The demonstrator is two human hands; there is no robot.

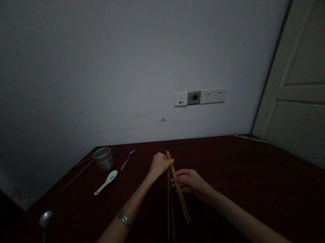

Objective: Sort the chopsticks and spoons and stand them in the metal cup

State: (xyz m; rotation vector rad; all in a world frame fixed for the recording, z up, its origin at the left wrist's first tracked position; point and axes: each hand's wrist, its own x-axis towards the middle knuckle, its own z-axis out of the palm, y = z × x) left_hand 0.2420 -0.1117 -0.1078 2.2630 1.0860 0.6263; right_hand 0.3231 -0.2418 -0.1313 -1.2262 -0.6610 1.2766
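My left hand (pixel 160 165) is closed round the upper ends of several long wooden chopsticks (pixel 181 200), its thumb pressed across them. They fan downward in two groups: a lighter pair leaning right and a darker pair (pixel 170 212) hanging nearly straight down. Lower on the lighter pair, my right hand (pixel 190 182) has its thumb and fingers around the sticks; part of its grip is hidden behind them. A metal band (pixel 124 218) circles my left wrist. Left of my hands lie a white ceramic spoon (pixel 106 182) with a blue mark and a small metal spoon (pixel 127 160).
A dented metal cup (pixel 103 160) stands at the back left of the dark red table (pixel 222 158), with two thin sticks (pixel 76 176) beside it. A long-handled metal spoon (pixel 45 220) is at the front left. Wall sockets (pixel 213 95) sit above the table's back edge.
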